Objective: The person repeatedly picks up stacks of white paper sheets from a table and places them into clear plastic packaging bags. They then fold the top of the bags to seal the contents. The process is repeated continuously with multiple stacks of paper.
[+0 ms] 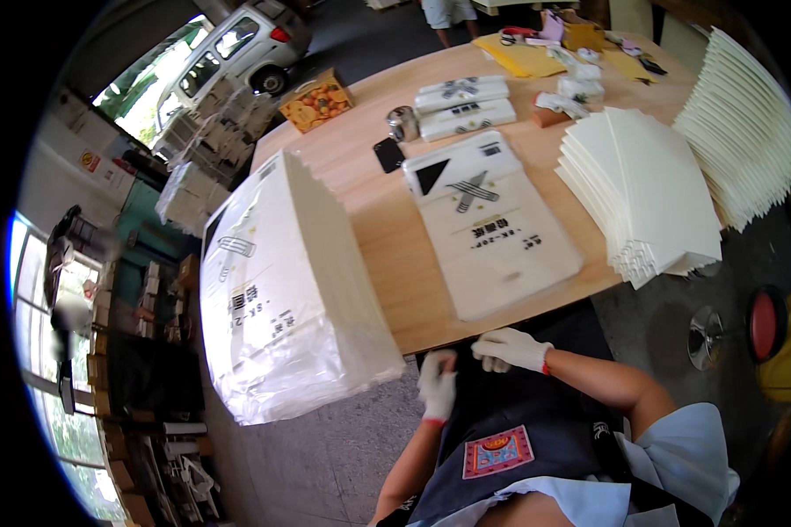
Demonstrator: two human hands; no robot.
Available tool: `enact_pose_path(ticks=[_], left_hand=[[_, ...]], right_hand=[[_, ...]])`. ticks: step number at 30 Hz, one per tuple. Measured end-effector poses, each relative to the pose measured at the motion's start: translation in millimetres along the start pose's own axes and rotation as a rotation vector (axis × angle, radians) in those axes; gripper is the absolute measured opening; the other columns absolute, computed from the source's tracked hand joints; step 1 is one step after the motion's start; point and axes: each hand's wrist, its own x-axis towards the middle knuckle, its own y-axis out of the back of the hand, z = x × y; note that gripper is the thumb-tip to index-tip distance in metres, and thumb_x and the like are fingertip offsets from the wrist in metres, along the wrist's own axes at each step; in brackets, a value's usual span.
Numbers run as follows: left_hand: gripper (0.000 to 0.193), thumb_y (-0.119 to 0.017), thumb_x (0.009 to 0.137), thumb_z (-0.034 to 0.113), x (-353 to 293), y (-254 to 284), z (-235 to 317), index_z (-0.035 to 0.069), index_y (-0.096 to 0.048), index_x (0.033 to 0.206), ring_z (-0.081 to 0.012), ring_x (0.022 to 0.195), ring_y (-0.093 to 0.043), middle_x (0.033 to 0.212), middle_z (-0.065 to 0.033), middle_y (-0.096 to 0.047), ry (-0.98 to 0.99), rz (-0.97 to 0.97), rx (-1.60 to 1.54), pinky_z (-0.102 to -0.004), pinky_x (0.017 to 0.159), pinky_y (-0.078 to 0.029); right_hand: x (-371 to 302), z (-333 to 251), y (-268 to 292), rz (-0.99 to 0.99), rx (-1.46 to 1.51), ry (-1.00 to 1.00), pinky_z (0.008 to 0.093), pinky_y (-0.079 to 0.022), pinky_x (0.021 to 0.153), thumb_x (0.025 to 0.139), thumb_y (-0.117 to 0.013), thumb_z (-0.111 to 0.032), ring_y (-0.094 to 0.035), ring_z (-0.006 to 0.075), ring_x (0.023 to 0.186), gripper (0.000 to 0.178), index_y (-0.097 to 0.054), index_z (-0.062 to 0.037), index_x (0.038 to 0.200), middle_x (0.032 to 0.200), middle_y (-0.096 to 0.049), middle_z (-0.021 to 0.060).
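Observation:
My left hand (pixel 437 386), in a white glove with bare fingertips showing, is just off the table's near edge; its fingers are curled and smeared by motion. Beside it my right hand (pixel 513 350), also gloved with a red cuff, hovers over my dark apron (pixel 492 413), fingers loosely bent, nothing seen in them. In front of both lies a clear printed plastic bag (pixel 510 237) of white paper, flat on the table. To the left a tall stack of similar packed bags (pixel 281 299) leans past the table edge.
At right stand fanned white paper stacks (pixel 642 184) and a taller ridged stack (pixel 747 132). Farther back on the wooden table (pixel 360 189) are rolled bags (pixel 466 105), a tape roll (pixel 402 124), a black phone (pixel 388 155) and a fruit box (pixel 318 101). A stool (pixel 765 323) stands right.

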Motion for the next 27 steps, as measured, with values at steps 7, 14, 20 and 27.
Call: enact_pose_path(ticks=[7,14,20,27], left_hand=[[0.013,-0.061,0.083,0.026,127.7,-124.4,56.0,0.013,-0.062,0.085,-0.0297,0.089,-0.056,0.092,-0.0079,-0.06,-0.341,-0.366,0.519,-0.0447,0.077,-0.045],[0.013,-0.061,0.079,0.025,168.1,-135.4,35.8,0.012,-0.065,0.08,-0.0299,0.091,-0.058,0.094,-0.0094,-0.062,-0.172,-0.641,0.543,-0.0409,0.081,-0.046],[0.013,-0.059,0.081,0.021,152.7,-133.3,66.2,0.01,-0.064,0.085,-0.0289,0.093,-0.058,0.095,-0.0099,-0.062,-0.345,-0.642,0.731,-0.0398,0.081,-0.046],[0.014,-0.05,0.085,0.002,177.3,-139.9,37.9,0.002,-0.063,0.09,-0.0151,0.084,-0.059,0.082,-0.0048,-0.062,0.072,-0.648,0.163,-0.0299,0.075,-0.049]], right_hand=[[-67.5,61.7,27.7,0.308,0.188,-0.068,0.0252,-0.048,0.058,0.091,-0.052,-0.034,-0.058,0.0126,0.062,0.031,-0.061,-0.0042,0.093,0.076,-0.064,0.0063],[-73.0,66.1,46.5,0.377,0.272,0.025,0.0246,-0.048,0.056,0.091,-0.051,-0.034,-0.058,0.0118,0.06,0.031,-0.062,-0.0053,0.092,0.075,-0.064,0.0062],[-49.1,37.5,70.2,0.41,0.274,0.141,0.0239,-0.048,0.056,0.091,-0.052,-0.035,-0.058,0.0116,0.06,0.033,-0.062,-0.0035,0.095,0.076,-0.065,0.0066],[-31.2,27.8,80.4,0.298,0.339,0.121,0.0248,-0.047,0.059,0.089,-0.054,-0.039,-0.057,0.0118,0.068,0.038,-0.061,-0.0041,0.102,0.084,-0.063,0.0064]])
